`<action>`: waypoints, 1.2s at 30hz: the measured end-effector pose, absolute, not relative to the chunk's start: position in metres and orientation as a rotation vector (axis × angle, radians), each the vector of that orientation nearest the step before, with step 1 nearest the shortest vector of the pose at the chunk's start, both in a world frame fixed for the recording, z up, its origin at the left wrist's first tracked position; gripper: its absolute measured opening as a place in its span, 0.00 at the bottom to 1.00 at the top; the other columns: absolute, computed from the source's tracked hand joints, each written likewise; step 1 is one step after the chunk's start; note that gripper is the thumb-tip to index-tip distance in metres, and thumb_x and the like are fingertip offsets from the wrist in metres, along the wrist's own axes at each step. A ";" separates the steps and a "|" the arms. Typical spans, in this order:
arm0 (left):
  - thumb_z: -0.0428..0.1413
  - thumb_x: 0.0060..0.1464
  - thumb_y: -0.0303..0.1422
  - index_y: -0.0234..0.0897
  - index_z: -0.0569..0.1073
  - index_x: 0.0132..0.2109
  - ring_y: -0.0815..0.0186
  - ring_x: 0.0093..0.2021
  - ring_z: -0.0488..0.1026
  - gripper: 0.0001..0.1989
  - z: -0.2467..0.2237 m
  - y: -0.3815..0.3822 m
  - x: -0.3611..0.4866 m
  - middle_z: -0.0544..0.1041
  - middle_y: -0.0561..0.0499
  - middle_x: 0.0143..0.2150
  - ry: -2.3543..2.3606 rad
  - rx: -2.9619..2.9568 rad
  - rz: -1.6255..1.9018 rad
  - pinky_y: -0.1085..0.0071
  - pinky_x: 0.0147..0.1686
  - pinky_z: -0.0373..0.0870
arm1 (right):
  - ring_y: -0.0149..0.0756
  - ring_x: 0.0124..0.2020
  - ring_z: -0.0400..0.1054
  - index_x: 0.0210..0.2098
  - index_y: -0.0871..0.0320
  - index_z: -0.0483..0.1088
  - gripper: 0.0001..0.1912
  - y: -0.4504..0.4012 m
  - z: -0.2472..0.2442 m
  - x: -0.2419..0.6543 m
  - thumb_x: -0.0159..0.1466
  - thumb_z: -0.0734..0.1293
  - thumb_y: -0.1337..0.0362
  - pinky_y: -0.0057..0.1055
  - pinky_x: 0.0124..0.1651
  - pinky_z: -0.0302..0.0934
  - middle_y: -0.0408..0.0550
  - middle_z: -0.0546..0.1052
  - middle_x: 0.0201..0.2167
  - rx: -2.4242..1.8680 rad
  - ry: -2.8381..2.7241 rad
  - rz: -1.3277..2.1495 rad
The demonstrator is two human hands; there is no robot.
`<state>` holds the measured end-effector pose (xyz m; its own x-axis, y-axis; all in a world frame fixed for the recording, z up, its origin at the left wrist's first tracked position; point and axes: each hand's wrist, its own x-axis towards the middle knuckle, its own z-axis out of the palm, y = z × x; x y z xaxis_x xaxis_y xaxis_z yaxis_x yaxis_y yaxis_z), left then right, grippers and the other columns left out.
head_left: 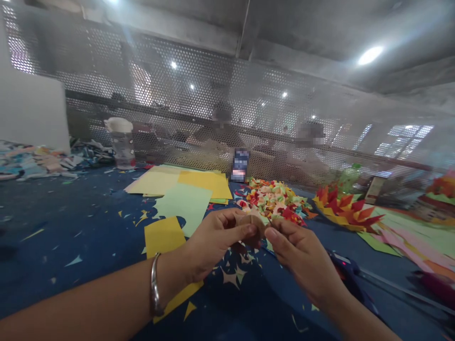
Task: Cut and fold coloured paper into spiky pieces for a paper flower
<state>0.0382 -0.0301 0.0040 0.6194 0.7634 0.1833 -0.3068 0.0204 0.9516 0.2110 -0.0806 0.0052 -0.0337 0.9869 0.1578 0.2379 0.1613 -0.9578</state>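
My left hand [216, 239], with a silver bangle [155, 286] at its wrist, is closed in a pinch around a small curled, peach-coloured piece of paper [251, 220]. Close beside it, my right hand [302, 253] has thumb and fingers pressed together. A thin dark sliver shows at its fingertips, too small to name. Beneath the hands lie peach star-shaped paper scraps [230, 277]. A yellow paper sheet [163, 234] lies partly under my left forearm, and a pale green sheet [188, 203] with scalloped cut edges is just beyond.
Behind the hands is a heap of coloured paper cuttings [273, 196], with a phone [241, 165] propped upright nearby. A red-and-yellow paper flower [346, 210] and a dark blue glue gun [350, 274] are at right. A lidded cup [122, 144] stands left, before a perforated metal screen [199, 94].
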 end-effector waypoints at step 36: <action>0.57 0.52 0.37 0.36 0.71 0.35 0.67 0.32 0.71 0.09 0.004 -0.030 0.036 0.76 0.49 0.31 0.385 1.432 0.911 0.71 0.31 0.61 | 0.22 0.15 0.37 0.22 0.59 0.61 0.21 -0.082 0.008 0.208 0.61 0.62 0.49 0.24 0.17 0.32 0.31 0.47 0.13 -1.240 -1.435 1.129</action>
